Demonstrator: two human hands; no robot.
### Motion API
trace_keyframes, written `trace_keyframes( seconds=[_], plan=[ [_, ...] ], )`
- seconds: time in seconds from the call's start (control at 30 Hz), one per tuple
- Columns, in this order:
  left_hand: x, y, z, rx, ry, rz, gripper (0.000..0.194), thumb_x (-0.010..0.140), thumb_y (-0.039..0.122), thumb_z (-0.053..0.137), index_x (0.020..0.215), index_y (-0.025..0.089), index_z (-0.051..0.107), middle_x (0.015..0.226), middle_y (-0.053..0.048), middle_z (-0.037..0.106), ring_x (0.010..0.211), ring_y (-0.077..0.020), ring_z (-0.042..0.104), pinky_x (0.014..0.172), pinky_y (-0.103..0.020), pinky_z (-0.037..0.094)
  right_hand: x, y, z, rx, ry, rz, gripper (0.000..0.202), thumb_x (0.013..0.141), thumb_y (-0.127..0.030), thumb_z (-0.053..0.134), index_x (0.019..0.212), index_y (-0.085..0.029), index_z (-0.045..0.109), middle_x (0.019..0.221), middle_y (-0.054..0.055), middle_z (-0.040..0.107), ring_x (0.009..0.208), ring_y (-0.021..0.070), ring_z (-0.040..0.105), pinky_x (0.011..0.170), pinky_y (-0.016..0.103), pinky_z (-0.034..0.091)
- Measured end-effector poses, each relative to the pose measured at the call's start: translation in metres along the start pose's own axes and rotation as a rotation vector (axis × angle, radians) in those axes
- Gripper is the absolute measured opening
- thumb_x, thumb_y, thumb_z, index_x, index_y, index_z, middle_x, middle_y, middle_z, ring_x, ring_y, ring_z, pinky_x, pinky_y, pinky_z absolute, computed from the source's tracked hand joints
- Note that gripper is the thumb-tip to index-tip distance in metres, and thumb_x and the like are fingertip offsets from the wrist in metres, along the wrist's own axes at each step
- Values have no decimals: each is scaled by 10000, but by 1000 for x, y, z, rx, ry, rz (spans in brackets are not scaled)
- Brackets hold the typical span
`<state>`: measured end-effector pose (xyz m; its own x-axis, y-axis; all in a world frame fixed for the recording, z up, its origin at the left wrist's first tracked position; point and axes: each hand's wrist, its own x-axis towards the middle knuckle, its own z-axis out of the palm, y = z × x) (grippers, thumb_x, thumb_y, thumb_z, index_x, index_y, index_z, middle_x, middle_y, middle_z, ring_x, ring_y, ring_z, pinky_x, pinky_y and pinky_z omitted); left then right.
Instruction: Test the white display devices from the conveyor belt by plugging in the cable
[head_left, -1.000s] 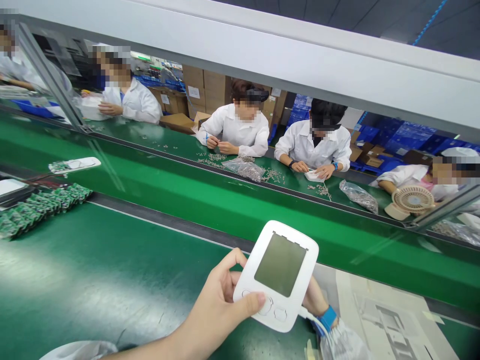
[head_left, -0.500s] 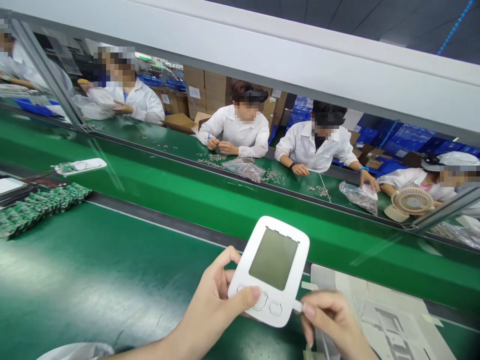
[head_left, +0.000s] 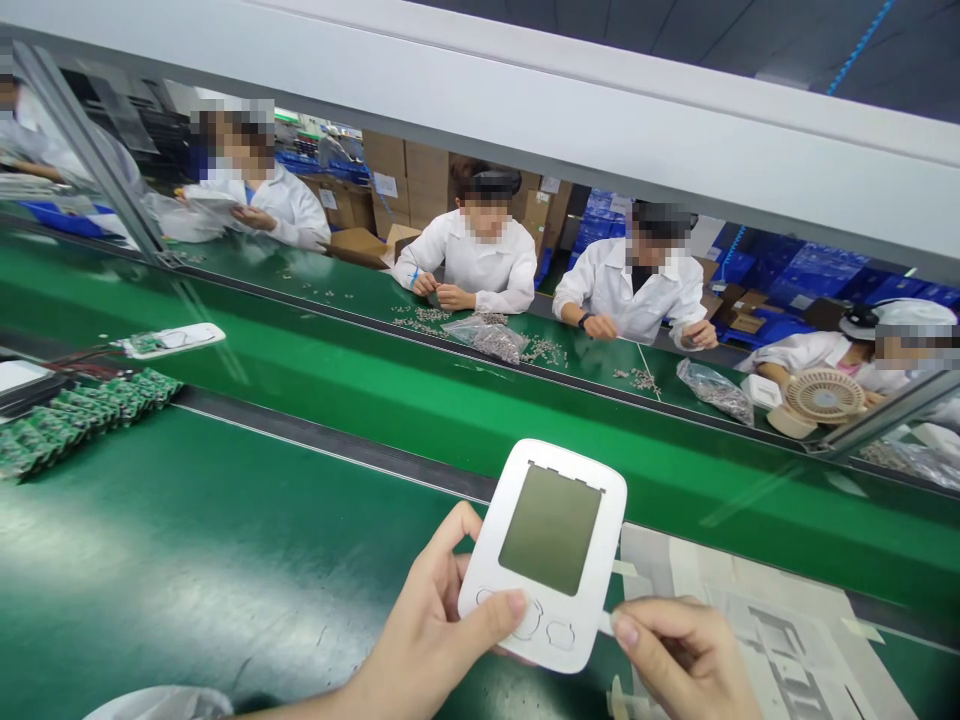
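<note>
A white handheld device (head_left: 559,630) with a grey-green screen and outlined buttons is held tilted above the green bench. My left hand (head_left: 442,610) grips it from the left, thumb pressed over the buttons and the other fingers behind it. At the device's lower right edge, my right hand (head_left: 686,645) pinches a small white tab-like piece (head_left: 606,622) between thumb and finger. One end of that piece meets the device's side; whether it is inserted or only touching I cannot tell.
A taped paper sheet (head_left: 795,620) lies under my right hand. Several green circuit boards (head_left: 82,415) stand in a row at the left, beside a white casing (head_left: 176,340). Beyond the green conveyor (head_left: 360,400), several people work; a fan (head_left: 825,395) stands on their side.
The device and both hands have shifted slightly right and down in view. My right hand still pinches the white piece. Across the conveyor, a co-worker's hand has let go of a white part.
</note>
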<state>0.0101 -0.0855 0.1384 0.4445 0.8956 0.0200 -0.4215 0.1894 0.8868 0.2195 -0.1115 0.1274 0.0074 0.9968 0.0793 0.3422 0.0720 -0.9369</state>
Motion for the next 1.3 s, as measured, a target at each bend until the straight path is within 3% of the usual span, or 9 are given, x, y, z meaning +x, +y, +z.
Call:
trace_keyframes(
  seconds=[0.13,0.27,0.33,0.47,0.6,0.77,1.0,1.3],
  plan=[
    [0,-1,1,-18,19,35,244,788,196,585,814,200,342,813,-38,667,716,-180,632,621,-313,511,5,-4,1,113,-80,47,249,728,-413,609,646,-189,681,469,17,542,449,139,485,442,236,451],
    [-1,-11,2,-52,9,38,246,783,206,595,788,191,349,757,-34,669,654,-152,621,595,-269,485,7,-4,2,267,-214,19,294,705,-410,631,937,-234,678,816,77,682,772,236,612,740,354,503],
    [-1,-14,3,-62,6,18,259,774,216,605,778,190,347,734,-38,670,637,-150,619,586,-266,480,7,-4,3,274,-256,57,298,693,-385,651,945,-230,683,904,95,684,848,262,610,799,388,484],
    [1,-10,5,-79,-82,-62,228,773,231,605,864,188,400,784,-57,671,708,-176,631,664,-323,488,6,-5,6,265,-195,123,239,677,-369,668,843,-204,717,714,82,681,711,243,617,718,372,516],
    [3,2,-2,-44,-196,-168,329,769,243,610,1028,175,419,820,-69,669,760,-192,637,736,-349,473,5,-10,4,249,-133,120,211,652,-382,679,724,-186,710,629,63,639,645,224,598,666,341,522],
    [2,5,-15,144,-143,-202,430,700,231,683,1053,151,451,727,-64,691,664,-173,640,588,-229,449,3,-13,1,245,-154,157,195,665,-379,666,681,-185,690,668,74,654,683,236,609,661,333,518],
    [5,8,-15,203,-107,-199,303,689,264,683,907,115,534,707,-89,693,619,-175,637,529,-209,421,4,-15,3,284,-172,164,227,661,-383,671,769,-191,726,620,65,653,627,224,606,654,347,522],
    [1,9,-13,258,-81,-213,271,687,294,655,888,158,532,530,57,617,460,-79,505,464,-150,303,-1,-16,4,316,-161,173,219,634,-393,680,774,-235,736,665,65,674,697,252,623,655,309,505]
  ],
)
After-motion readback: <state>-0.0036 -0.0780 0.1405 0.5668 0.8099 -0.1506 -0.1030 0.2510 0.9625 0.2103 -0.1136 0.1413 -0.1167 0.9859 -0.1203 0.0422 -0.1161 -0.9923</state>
